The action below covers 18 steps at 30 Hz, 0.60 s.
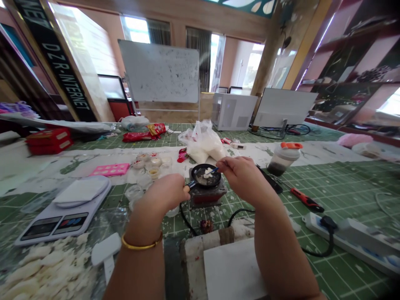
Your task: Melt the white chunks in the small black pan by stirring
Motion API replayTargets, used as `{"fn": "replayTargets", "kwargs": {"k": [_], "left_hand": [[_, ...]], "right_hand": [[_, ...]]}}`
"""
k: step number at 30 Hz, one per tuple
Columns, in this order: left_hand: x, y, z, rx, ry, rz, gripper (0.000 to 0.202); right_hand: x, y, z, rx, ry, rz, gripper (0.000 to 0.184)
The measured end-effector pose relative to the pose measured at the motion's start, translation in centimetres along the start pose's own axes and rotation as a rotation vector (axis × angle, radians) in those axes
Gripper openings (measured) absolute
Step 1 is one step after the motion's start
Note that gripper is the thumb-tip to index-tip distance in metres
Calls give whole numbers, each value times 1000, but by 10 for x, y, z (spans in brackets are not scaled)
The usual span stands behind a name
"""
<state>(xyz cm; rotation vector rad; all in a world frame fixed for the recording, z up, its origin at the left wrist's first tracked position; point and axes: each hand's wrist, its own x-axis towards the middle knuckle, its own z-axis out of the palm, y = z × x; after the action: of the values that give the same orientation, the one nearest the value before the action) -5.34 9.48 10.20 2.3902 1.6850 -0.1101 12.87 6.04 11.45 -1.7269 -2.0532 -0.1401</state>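
Note:
My left hand [170, 189] is closed around the handle of a small black frying pan [200, 183]. The pan rests on a small dark red heater [208, 196] in the middle of the table. White lumps and a wet-looking layer lie in the pan. Above its right side, my right hand [237, 175] pinches a thin blue stick [215, 170], whose tip reaches the white lumps. What kind of tool the stick is, I cannot tell. Behind the pan stands a clear plastic bag of white material [203, 143].
A kitchen scale [67, 208], small clear cups [134, 191] and pale dough-like pieces [46, 266] lie left. On the right are a lidded cup [283, 158], a red-handled tool [306, 200] and a power strip [346, 237]. Black cords run near the heater.

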Motion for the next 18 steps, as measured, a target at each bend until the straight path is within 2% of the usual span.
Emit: {"fn": "replayTargets", "kwargs": {"k": [5,12,18], "left_hand": [[-1,0,0,5,-6,-15,30],[-1,0,-1,14,-13,-1,31],[1,-2,1,8,11,10,31]], "right_hand": [[2,0,5,-48,-44,13,28],[-5,5,-4,-44,-19,11,26],[-7,-3,-4,27,10,-53,28]]}}
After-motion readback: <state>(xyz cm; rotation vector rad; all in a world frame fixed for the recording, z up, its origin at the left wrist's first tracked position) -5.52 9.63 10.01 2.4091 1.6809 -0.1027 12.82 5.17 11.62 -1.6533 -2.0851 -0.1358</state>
